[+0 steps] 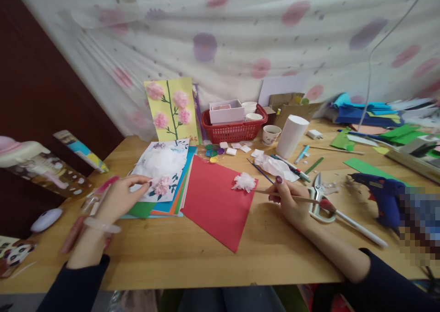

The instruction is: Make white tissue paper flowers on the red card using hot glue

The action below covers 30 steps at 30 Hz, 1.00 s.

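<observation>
My right hand (pixel 290 199) grips a thin wooden stick (pixel 263 192) between thumb and fingers. The stick's far end meets a white fluffy tuft (pixel 244 182) over the right part of a red sheet of paper (pixel 216 197). On the left, the thumb and index finger of my left hand (pixel 120 195) come together at a white sheet with printed flowers (pixel 167 197); whatever is between them is too small to make out. White cotton (pixel 163 162) lies on that sheet, just beyond these fingertips. Coloured papers (pixel 178 197) are stacked under it.
Behind stand a yellow flower picture (pixel 175 106), a red basket (pixel 233 131), a paper cup (pixel 271 134) and a white roll (pixel 292 135). Scissors (pixel 319 188), a white-handled brush (pixel 360 228) and a blue glue gun (pixel 381 193) lie right. A bottle (pixel 41 165) stands left.
</observation>
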Motion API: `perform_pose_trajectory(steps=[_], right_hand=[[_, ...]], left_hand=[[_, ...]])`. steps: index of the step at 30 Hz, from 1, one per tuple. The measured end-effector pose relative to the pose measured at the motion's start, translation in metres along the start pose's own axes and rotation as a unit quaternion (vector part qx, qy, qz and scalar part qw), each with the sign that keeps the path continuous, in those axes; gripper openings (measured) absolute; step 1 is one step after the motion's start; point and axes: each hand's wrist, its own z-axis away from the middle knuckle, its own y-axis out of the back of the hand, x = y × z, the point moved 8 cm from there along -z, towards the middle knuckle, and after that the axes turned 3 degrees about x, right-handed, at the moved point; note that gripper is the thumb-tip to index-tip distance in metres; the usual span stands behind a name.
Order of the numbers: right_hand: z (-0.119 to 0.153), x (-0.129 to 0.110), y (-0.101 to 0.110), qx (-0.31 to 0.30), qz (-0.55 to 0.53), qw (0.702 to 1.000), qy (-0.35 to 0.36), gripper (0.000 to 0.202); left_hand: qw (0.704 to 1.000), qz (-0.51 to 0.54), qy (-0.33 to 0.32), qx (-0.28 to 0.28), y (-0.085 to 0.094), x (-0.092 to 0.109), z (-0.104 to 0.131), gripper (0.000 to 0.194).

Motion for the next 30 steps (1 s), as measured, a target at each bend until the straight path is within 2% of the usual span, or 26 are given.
perform_pose_trajectory(steps=[3,7,12,16,18,23,26,30], right_hand=[[0.001,-0.010,-0.006,-0.024,0.046,0.998,0.029,0.047],[0.003,-0.014,-0.015,-0.059,0.105,0.992,0.046,0.048],[0.002,-0.009,-0.018,-0.064,0.163,0.983,0.050,0.049],[-0.002,-0.007,-0.015,-0.041,0.168,0.984,0.047,0.049],[-0.004,-0.007,-0.013,-0.031,0.166,0.985,0.040,0.049],[-0.008,-0.007,-0.010,-0.024,0.174,0.984,0.029,0.049],[-0.004,-0.012,-0.008,-0.031,0.169,0.984,0.047,0.050],[0.007,-0.021,-0.013,-0.083,0.184,0.972,0.120,0.050]], left_hand=[[0.991,0.112,-0.033,-0.071,-0.006,0.023,0.006,0.037],[0.973,0.150,-0.113,-0.138,-0.022,0.075,0.014,0.030],[0.929,0.190,-0.177,-0.262,-0.068,0.145,0.027,0.023],[0.902,0.194,-0.233,-0.308,-0.106,0.193,0.030,0.018],[0.894,0.178,-0.268,-0.311,-0.123,0.213,0.028,0.015],[0.902,0.100,-0.331,-0.260,-0.151,0.241,0.012,0.013],[0.909,0.078,-0.334,-0.237,-0.157,0.244,0.004,0.014],[0.912,0.082,-0.329,-0.232,-0.158,0.244,0.002,0.016]])
